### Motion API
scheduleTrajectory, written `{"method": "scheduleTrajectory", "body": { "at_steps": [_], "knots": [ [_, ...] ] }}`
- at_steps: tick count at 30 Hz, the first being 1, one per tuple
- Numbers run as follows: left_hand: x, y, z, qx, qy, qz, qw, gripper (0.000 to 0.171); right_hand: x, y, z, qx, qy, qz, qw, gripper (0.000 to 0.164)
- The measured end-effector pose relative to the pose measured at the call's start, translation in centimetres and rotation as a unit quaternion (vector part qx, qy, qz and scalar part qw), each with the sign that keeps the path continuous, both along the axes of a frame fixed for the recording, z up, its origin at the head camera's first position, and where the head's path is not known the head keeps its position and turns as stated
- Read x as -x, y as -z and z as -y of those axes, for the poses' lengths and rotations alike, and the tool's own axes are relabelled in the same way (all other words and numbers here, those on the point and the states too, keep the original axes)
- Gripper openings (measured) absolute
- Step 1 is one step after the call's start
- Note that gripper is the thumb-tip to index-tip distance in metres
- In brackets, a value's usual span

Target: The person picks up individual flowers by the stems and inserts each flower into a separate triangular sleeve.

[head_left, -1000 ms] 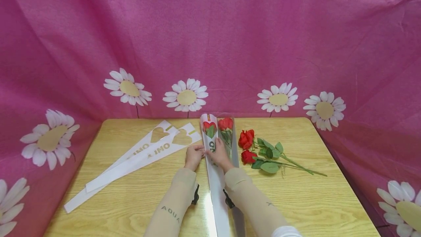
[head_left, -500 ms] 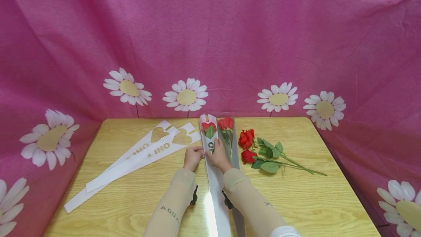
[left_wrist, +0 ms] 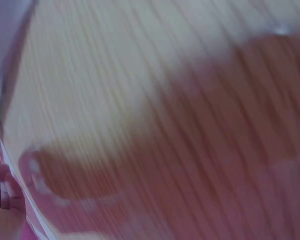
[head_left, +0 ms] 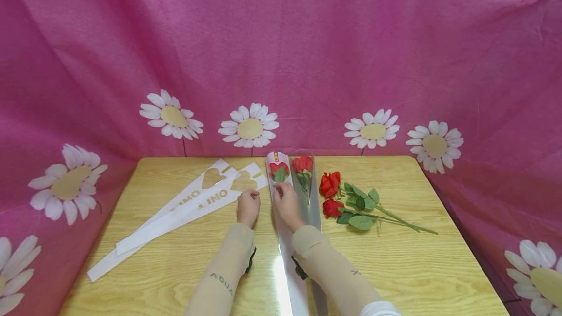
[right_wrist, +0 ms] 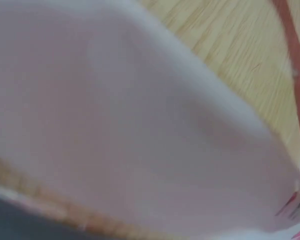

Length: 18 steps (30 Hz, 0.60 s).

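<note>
A white rose sleeve [head_left: 284,238] with a heart-shaped window lies lengthwise mid-table; a red rose [head_left: 278,168] with a green leaf shows through the window. My right hand [head_left: 287,205] lies over its upper part and grips it just below the heart, fingertips at its left edge. In the right wrist view the white sleeve [right_wrist: 140,125] fills most of the picture and hides the fingers. My left hand [head_left: 248,207] is off the sleeve, to its left, near the flat sleeves. Its fingers are loosely bent in the left wrist view, with nothing seen in them.
Two flat white sleeves [head_left: 184,213] with heart cutouts overlap on the left. Against the worked sleeve's right side lies a wrapped rose [head_left: 302,165]. Two loose red roses [head_left: 330,184] with green stems lie farther right. A pink daisy-print cloth [head_left: 307,62] surrounds the wooden table [head_left: 386,267].
My left hand has let go of the sleeve's edge and moved left. The right hand has slid slightly up and left on the sleeve, covering the lettering.
</note>
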<state>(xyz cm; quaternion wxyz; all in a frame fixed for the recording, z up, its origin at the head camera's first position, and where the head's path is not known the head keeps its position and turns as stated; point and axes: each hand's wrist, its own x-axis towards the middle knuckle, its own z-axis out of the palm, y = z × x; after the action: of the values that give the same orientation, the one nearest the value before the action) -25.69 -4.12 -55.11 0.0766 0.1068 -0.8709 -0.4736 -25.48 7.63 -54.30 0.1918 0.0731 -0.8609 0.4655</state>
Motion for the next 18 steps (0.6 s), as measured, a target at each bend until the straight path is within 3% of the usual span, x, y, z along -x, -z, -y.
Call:
{"method": "scheduleTrajectory", "body": {
  "at_steps": [1,3,4,7,9,11,13,14,15,16,17,18],
  "knots": [
    [0.0,-0.1,0.4,0.013,-0.003,-0.008,0.9999,0.017,0.2,0.4,0.1,0.002,-0.003,0.003,1.000,0.012],
    [0.0,-0.3,1.3,0.019,-0.007,-0.012,0.9997,0.017,2.0,4.1,0.2,0.028,-0.021,0.005,0.999,0.016],
    [0.0,-0.3,1.8,0.021,-0.007,-0.014,0.9996,0.017,3.2,6.3,0.3,0.045,-0.034,0.030,0.998,0.019],
    [0.3,-0.5,3.5,0.042,0.003,-0.027,0.9988,0.018,8.2,15.9,0.7,0.092,-0.071,0.113,0.987,0.028],
    [0.6,-0.5,4.7,0.059,0.007,-0.037,0.9976,0.018,11.3,21.7,1.3,0.148,-0.099,0.199,0.964,0.037],
    [1.2,-0.1,6.1,0.068,0.009,-0.052,0.9963,0.018,13.1,25.4,1.8,0.227,-0.124,0.259,0.931,0.049],
    [1.7,0.4,7.7,0.075,0.018,-0.068,0.9947,0.018,13.7,27.3,2.3,0.323,-0.155,0.289,0.888,0.054],
    [2.6,2.1,8.7,0.084,0.015,-0.085,0.9927,0.018,13.5,27.3,2.5,0.365,-0.171,0.291,0.868,0.054],
    [3.5,3.9,9.7,0.092,0.010,-0.101,0.9905,0.019,13.1,26.9,2.6,0.401,-0.189,0.295,0.846,0.054],
    [4.0,4.9,10.5,0.100,0.009,-0.097,0.9903,0.020,12.5,26.0,2.8,0.427,-0.194,0.307,0.828,0.050],
    [4.7,5.9,11.4,0.113,0.011,-0.091,0.9893,0.021,11.9,24.8,3.2,0.444,-0.187,0.317,0.817,0.041],
    [4.8,6.2,12.0,0.123,0.011,-0.084,0.9888,0.022,11.5,24.1,3.2,0.458,-0.196,0.322,0.805,0.041]
  ]
}}
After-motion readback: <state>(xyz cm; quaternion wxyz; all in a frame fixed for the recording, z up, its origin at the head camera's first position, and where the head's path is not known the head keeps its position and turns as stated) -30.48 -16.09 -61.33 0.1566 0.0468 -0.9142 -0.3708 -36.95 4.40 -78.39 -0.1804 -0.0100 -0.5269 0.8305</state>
